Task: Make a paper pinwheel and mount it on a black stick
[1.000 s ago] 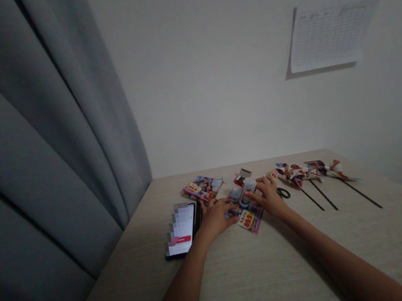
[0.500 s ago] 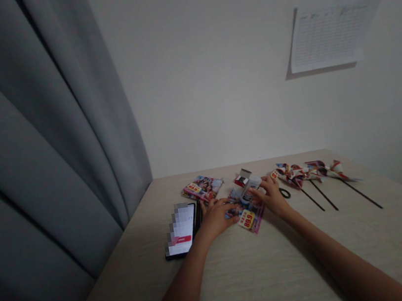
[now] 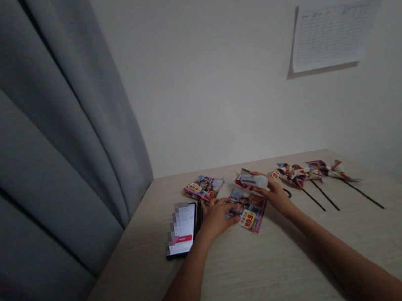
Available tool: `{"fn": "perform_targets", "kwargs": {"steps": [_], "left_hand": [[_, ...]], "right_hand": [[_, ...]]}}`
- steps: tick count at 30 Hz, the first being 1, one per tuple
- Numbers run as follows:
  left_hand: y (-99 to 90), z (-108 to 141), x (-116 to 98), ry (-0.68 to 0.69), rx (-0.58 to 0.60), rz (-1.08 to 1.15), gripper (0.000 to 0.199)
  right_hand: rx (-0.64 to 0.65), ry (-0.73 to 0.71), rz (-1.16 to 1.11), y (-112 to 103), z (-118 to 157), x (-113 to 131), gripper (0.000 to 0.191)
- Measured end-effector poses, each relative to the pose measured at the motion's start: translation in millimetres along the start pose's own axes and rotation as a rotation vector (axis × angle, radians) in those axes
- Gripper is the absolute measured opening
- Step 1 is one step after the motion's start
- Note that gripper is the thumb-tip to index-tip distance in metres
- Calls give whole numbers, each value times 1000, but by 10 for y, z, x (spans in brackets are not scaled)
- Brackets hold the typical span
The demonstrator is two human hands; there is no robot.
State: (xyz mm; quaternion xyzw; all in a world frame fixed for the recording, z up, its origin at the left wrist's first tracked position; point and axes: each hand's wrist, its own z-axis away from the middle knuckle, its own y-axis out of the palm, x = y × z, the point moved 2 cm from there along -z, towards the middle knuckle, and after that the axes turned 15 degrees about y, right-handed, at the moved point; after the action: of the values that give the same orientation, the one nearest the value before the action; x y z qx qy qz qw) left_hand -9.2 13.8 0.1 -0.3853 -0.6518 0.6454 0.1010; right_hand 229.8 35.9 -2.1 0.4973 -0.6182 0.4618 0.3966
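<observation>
Lying crosswise, the white tube (image 3: 253,180) sits in the narrow grip of the right hand (image 3: 278,196), near the printed leaflet's (image 3: 257,208) far edge, while the left hand (image 3: 217,217), fingers spread, touches its left side.

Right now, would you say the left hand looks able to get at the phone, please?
Probably yes: the phone lies just left of the left hand, face up with nothing on its screen, though the hand would likely have to leave the leaflet.
</observation>
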Motion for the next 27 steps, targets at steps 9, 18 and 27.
{"fn": "perform_targets", "kwargs": {"steps": [9, 18, 27], "left_hand": [[34, -7, 27, 7, -8, -19, 41], [-22, 1, -26, -2, 7, -12, 39], [-24, 6, -19, -6, 32, -11, 41]], "right_hand": [[89, 257, -160, 2, 80, 72, 85], [-30, 243, -174, -90, 20, 40, 60], [-160, 184, -35, -193, -80, -103, 56]]}}
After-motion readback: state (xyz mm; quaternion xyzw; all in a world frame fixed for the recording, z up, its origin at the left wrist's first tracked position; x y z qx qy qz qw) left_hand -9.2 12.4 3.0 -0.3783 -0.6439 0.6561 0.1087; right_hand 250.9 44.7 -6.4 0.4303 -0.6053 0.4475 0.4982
